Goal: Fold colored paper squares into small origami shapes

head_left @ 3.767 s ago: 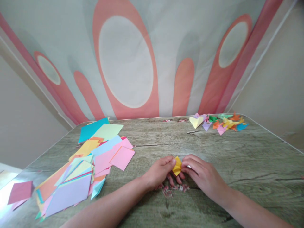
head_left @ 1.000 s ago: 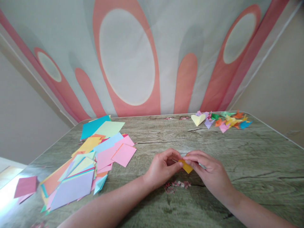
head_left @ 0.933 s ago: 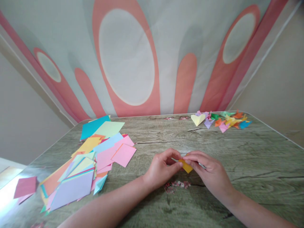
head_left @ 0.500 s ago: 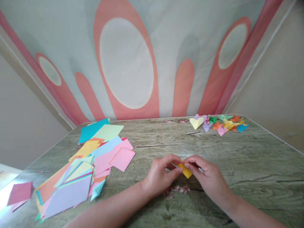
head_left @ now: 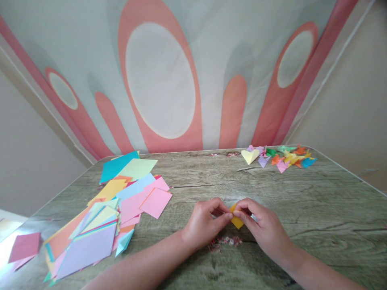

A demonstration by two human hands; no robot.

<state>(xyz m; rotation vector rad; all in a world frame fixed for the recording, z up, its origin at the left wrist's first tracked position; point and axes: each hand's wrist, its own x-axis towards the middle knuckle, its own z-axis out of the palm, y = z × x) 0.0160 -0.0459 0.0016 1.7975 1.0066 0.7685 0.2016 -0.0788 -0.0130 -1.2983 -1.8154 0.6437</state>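
Observation:
A small folded piece of yellow paper is held up just over the table, between both hands. My left hand pinches its left edge with thumb and forefinger. From the other side, my right hand is closed on the paper's right edge with its thumb and fingertips. The fingertips nearly meet and cover part of the paper, so its exact folds are hard to make out.
Loose coloured sheets lie in an overlapping pile on the left, with a dark pink square farther left. Small folded paper figures cluster at the back right, beside a pale yellow paper heart. The wooden-patterned table meets a printed backdrop.
The fingers have shifted slightly on the yellow paper, and a bit more of its upper edge shows between the hands. Everything else on the table looks the same.

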